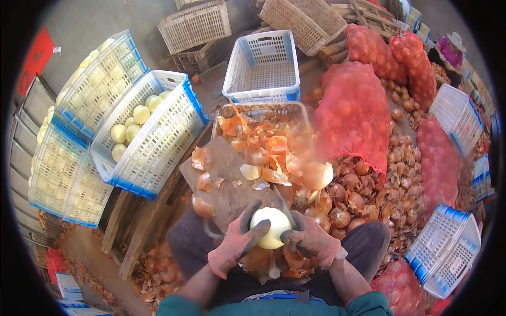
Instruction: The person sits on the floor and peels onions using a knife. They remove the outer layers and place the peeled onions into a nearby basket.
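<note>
A peeled white onion (271, 228) sits between my hands above my lap. My left hand (242, 237), in a pink glove with dark fingers, wraps its left side with the thumb across the front. My right hand (316, 240), gloved alike, presses its fingers to the onion's right side. A thin grey strip (284, 201) slants up beside the right fingers; whether it is a knife blade I cannot tell. Beyond lies a grey board (225, 177) with skin scraps and an onion (203, 207) at its near left edge. Peeled skins (272, 146) heap over a crate behind it.
Left stands a white-and-blue crate (158, 130) of peeled onions, beside stacked full crates (63, 173). An empty crate (265, 67) is ahead. At right, a red mesh sack (352, 110) spills unpeeled onions (354, 197). A person (450, 49) is far right.
</note>
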The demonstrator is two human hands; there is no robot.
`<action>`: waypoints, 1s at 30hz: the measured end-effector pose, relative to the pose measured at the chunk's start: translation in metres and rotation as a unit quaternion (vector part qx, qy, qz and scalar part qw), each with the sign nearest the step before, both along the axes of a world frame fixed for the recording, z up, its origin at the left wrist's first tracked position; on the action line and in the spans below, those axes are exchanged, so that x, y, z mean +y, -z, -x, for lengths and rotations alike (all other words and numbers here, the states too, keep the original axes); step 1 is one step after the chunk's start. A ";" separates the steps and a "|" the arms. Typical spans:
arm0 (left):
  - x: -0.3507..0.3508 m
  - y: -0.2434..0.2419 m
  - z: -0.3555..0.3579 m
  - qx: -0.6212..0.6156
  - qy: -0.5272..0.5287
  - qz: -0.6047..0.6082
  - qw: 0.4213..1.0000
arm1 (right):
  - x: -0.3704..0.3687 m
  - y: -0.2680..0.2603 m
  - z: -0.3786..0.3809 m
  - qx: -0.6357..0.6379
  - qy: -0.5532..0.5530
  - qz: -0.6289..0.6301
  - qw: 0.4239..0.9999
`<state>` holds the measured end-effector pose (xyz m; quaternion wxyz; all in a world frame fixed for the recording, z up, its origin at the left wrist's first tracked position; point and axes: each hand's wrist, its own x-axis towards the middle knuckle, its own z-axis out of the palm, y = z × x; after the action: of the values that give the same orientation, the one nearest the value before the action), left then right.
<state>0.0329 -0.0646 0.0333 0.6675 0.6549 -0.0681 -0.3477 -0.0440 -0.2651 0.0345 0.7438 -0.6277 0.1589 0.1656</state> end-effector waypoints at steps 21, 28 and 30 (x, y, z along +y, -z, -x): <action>0.042 -0.036 -0.115 0.042 -0.105 0.357 0.927 | 0.054 -0.074 -0.145 -0.315 -0.046 0.156 0.935; 0.087 -0.024 -0.175 -0.025 -0.214 0.446 0.869 | 0.095 -0.114 -0.158 -0.207 0.054 -0.164 0.963; 0.084 -0.002 -0.158 0.058 -0.173 0.400 0.898 | 0.075 -0.100 -0.118 -0.112 0.068 -0.076 0.988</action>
<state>0.1907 0.0199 0.0358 0.9258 0.3125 -0.0485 -0.2073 0.0743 -0.1897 0.1341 0.8121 -0.5716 0.1040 0.0546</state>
